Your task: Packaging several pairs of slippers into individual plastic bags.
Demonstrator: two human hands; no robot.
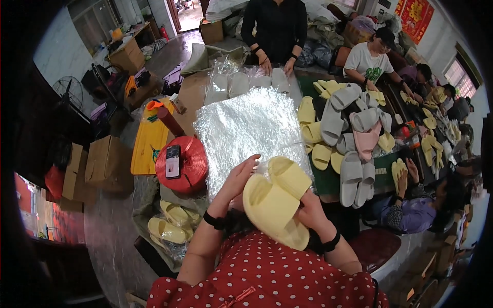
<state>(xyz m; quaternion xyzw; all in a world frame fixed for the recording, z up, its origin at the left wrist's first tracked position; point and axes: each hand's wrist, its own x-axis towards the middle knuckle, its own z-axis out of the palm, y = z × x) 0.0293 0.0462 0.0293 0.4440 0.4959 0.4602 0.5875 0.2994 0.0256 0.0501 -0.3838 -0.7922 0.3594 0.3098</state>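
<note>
Around me is a crowded workshop, with a long desk running away from me and other people working along its far end and right side. Spread over the middle of the desk lies a shiny stack of clear plastic bags. I hold a pair of pale yellow slippers close to my chest, just over the near edge of that stack. My right hand is under and behind the slippers, its fingers wrapped round them and gripping. My left hand rests with its fingers stretched together on the top bag, touching the plastic right beside the slippers. To my left a red spool of string stands on the desk with a phone lying on it. On my right, grey, yellow and pink slippers are heaped on a green surface.
</note>
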